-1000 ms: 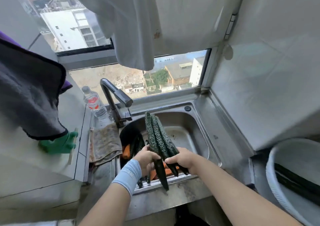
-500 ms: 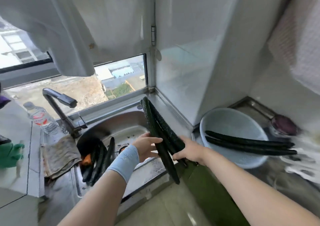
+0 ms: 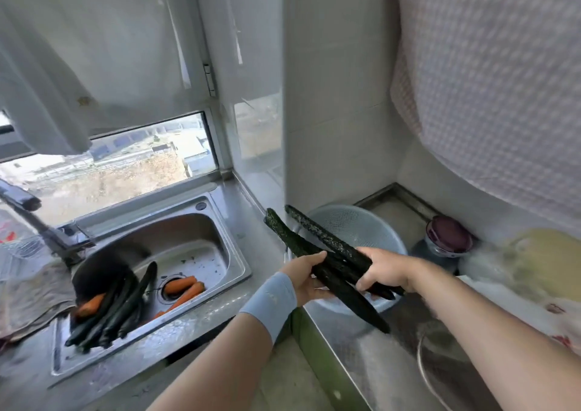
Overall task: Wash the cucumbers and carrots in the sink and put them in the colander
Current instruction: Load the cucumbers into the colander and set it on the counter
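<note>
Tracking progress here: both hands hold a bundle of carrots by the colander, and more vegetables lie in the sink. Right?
No. In the head view the left hand and right hand hold cucumbers, not carrots, by the colander; more vegetables do lie in the sink.

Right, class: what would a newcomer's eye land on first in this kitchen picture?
The bundle of dark cucumbers, gripped by the left hand and right hand over the pale colander at centre right. Next, the orange carrots and more cucumbers lying in the steel sink at the lower left.
</note>
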A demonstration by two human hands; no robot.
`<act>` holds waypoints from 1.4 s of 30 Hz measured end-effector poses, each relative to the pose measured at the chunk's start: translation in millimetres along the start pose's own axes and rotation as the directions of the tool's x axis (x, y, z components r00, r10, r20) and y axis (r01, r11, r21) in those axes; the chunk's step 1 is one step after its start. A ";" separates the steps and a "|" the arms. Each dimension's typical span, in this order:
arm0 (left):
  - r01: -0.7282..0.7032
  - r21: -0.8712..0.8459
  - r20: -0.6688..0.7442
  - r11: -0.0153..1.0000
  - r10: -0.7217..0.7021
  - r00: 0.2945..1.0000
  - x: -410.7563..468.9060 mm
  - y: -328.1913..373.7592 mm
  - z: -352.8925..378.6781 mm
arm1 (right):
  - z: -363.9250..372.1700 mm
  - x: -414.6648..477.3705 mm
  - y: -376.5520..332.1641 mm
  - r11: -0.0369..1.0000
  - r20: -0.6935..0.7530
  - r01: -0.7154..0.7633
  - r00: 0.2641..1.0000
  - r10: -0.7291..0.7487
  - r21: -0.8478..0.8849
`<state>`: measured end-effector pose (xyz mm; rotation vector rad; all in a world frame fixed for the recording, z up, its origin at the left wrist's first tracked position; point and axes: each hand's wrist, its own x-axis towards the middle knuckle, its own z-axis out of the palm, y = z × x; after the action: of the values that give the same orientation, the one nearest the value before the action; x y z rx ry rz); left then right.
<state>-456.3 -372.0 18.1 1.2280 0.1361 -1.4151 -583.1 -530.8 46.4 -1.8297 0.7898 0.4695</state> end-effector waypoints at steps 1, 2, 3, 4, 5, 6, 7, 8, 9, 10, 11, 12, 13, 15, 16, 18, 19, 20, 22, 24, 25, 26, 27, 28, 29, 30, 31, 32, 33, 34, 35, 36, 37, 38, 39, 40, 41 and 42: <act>0.015 -0.020 -0.004 1.000 -0.015 1.000 6.7 -3.3 11.9 | -8.6 -0.5 6.7 1.000 -0.001 -0.021 1.000 0.021 0.002; 0.030 -0.036 -0.009 0.999 -0.031 0.999 13.2 -6.1 22.5 | -16.6 -1.4 12.4 0.999 -0.004 -0.043 0.999 0.043 -0.001; 0.046 -0.047 -0.017 0.998 -0.047 0.999 18.9 -9.4 32.3 | -24.0 -0.3 19.0 0.998 -0.011 -0.068 0.998 0.068 -0.004; 0.064 -0.053 -0.026 0.997 -0.065 0.998 23.9 -12.6 41.9 | -30.0 0.1 25.0 0.996 -0.009 -0.091 0.996 0.091 0.002; 0.080 -0.056 -0.036 0.995 -0.082 0.996 28.9 -15.8 50.1 | -35.3 1.9 31.6 0.994 -0.011 -0.112 0.994 0.113 0.006; 0.094 -0.052 -0.045 0.994 -0.097 0.994 33.6 -18.8 57.6 | -39.9 3.3 37.0 0.992 -0.016 -0.129 0.992 0.129 -0.003; 0.108 -0.050 -0.052 0.993 -0.110 0.993 37.7 -21.5 63.8 | -43.9 4.0 41.1 0.990 -0.021 -0.140 0.990 0.139 -0.023; 0.121 -0.049 -0.055 0.991 -0.124 0.991 42.0 -24.1 68.6 | -46.9 4.8 44.4 0.988 -0.022 -0.148 0.989 0.147 -0.048; 0.133 -0.047 -0.061 0.990 -0.135 0.989 47.4 -27.0 72.0 | -49.5 6.7 47.2 0.985 -0.023 -0.153 0.988 0.151 -0.074; 0.147 -0.049 -0.076 0.988 -0.150 0.986 53.0 -29.8 73.9 | -50.5 8.2 49.1 0.983 -0.022 -0.156 0.988 0.155 -0.096; 0.164 -0.055 -0.092 0.985 -0.168 0.981 57.9 -31.9 75.1 | -50.5 11.5 50.9 0.981 -0.024 -0.168 0.986 0.166 -0.100; 0.185 -0.054 -0.103 0.981 -0.190 0.976 62.7 -34.2 75.1 | -49.4 14.8 50.0 0.979 -0.031 -0.179 0.984 0.177 -0.102; 0.205 -0.051 -0.120 0.977 -0.210 0.970 66.9 -35.6 74.4 | -47.5 20.4 48.8 0.978 -0.043 -0.174 0.985 0.170 -0.118; 0.237 -0.051 -0.165 0.970 -0.243 0.956 71.6 -37.7 72.8 | -47.0 34.6 46.1 0.939 -0.111 -0.139 0.988 0.108 -0.314; 0.243 -0.046 -0.180 0.969 -0.248 0.952 73.0 -39.1 72.2 | -46.7 39.6 44.1 0.893 -0.153 -0.126 0.986 0.065 -0.431; 0.241 0.067 -0.193 0.968 -0.224 0.955 71.8 -40.3 73.4 | -46.1 48.1 40.5 0.810 -0.193 -0.110 0.981 -0.004 -0.576; 0.253 0.134 -0.197 0.958 -0.224 0.954 74.2 -40.4 73.4 | -45.3 53.1 41.0 0.765 -0.197 -0.113 0.980 -0.018 -0.634; 0.259 0.207 -0.226 0.943 -0.211 0.951 79.4 -38.9 73.3 | -43.9 54.7 39.8 0.724 -0.202 -0.127 0.979 -0.017 -0.678; 0.238 0.443 -0.337 0.864 -0.085 0.938 83.0 -30.3 72.6 | -40.0 57.4 36.6 0.649 -0.224 -0.154 0.974 -0.026 -0.745; 0.186 0.805 -0.282 0.563 0.088 0.956 80.6 -24.4 66.8 | -34.3 59.4 35.2 0.557 -0.227 -0.153 0.972 -0.067 -0.817; 0.151 0.826 -0.283 0.544 0.167 0.945 86.1 -21.8 60.4 | -31.5 61.3 35.0 0.521 -0.205 -0.118 0.972 -0.112 -0.846; 0.092 0.853 -0.265 0.513 0.274 0.925 88.4 -20.8 53.7 | -28.6 63.1 34.9 0.533 -0.171 -0.072 0.975 -0.140 -0.843; 0.094 0.918 -0.232 0.386 0.327 0.916 86.9 -22.4 50.8 | -25.7 64.1 34.5 0.579 -0.135 -0.026 0.980 -0.145 -0.815; 0.083 0.976 -0.143 0.203 0.301 0.943 83.1 -23.7 49.1 | -22.8 64.5 33.9 0.620 -0.100 -0.002 0.987 -0.122 -0.784; 0.052 0.989 -0.085 0.136 0.246 0.965 81.0 -22.3 49.0 | -20.5 65.7 33.1 0.631 -0.069 0.007 0.993 -0.095 -0.776; 0.032 0.993 -0.056 0.111 0.213 0.975 82.9 -22.8 45.0 | -18.9 65.8 30.5 0.609 -0.053 0.007 0.995 -0.081 -0.793; 0.028 0.990 -0.056 0.137 0.205 0.977 82.6 -19.6 43.1 | -17.4 67.0 27.3 0.589 -0.060 0.005 0.994 -0.091 -0.808; 0.014 0.986 -0.053 0.168 0.228 0.972 83.4 -14.7 38.3 | -15.8 66.9 21.0 0.585 -0.078 0.010 0.989 -0.125 -0.811; 0.012 0.981 -0.066 0.196 0.271 0.960 81.6 -7.6 32.7 | -13.6 67.2 13.0 0.606 -0.093 0.023 0.983 -0.160 -0.795; 0.013 0.973 -0.088 0.230 0.317 0.944 78.9 0.6 24.7 | -10.0 68.1 3.3 0.646 -0.100 0.043 0.978 -0.184 -0.762; 0.032 0.960 -0.131 0.279 0.345 0.929 75.7 8.6 15.4 | -4.8 70.3 -7.8 0.687 -0.098 0.069 0.975 -0.201 -0.723; 0.040 0.946 -0.166 0.323 0.372 0.913 70.2 17.2 4.6 | 2.6 73.1 -20.0 0.724 -0.090 0.098 0.972 -0.217 -0.683; 0.051 0.928 -0.207 0.369 0.397 0.894 63.2 26.5 -7.9 | 12.0 76.9 -33.1 0.752 -0.082 0.126 0.969 -0.233 -0.647; 0.052 0.913 -0.240 0.405 0.429 0.871 56.6 35.0 -22.8 | 23.1 81.7 -46.6 0.779 -0.071 0.156 0.966 -0.249 -0.607; 0.053 0.898 -0.268 0.437 0.448 0.853 47.4 43.8 -38.3 | 35.9 87.4 -60.3 0.808 -0.056 0.185 0.964 -0.259 -0.560; 0.048 0.883 -0.291 0.466 0.465 0.836 39.1 52.2 -56.4 | 50.3 93.6 -74.6 0.831 -0.038 0.213 0.962 -0.270 -0.513; 0.046 0.865 -0.318 0.499 0.475 0.820 30.4 59.7 -76.0 | 65.8 101.0 -89.0 0.844 -0.019 0.234 0.961 -0.277 -0.482; 0.043 0.848 -0.343 0.528 0.485 0.805 22.5 65.9 -98.1 | 82.0 108.2 -103.7 0.848 -0.002 0.258 0.956 -0.292 -0.463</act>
<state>-343.1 -338.2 -4.3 2.3590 -0.3685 -0.7994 -429.8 -462.4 14.5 -2.3725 0.4687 0.4269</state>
